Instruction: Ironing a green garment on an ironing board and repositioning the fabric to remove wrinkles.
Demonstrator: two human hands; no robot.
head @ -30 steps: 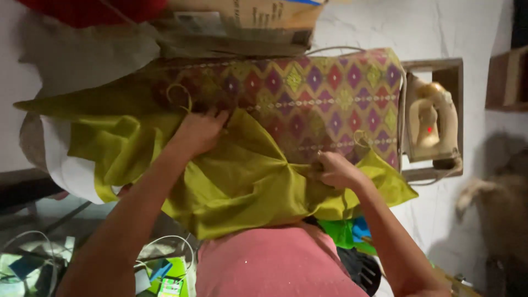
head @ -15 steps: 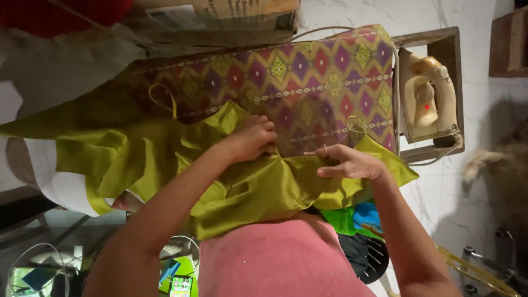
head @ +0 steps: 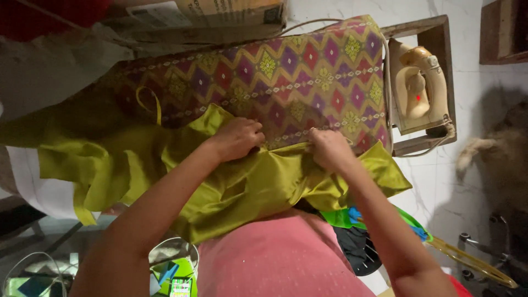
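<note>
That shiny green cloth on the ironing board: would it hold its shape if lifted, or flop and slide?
The green cloth probably flops: it bunches under the left hand and right hand and droops off the ironing board. Its sheen suggests it is slippery and light.

An ironing board stands across the room, its cover patterned in purple, red and yellow diamonds. An olive-green satin garment lies over its near edge, spilling off the left and hanging down toward the floor. At the right end, a cream-coloured iron sits flat in a wooden rest, its cord trailing.
</note>
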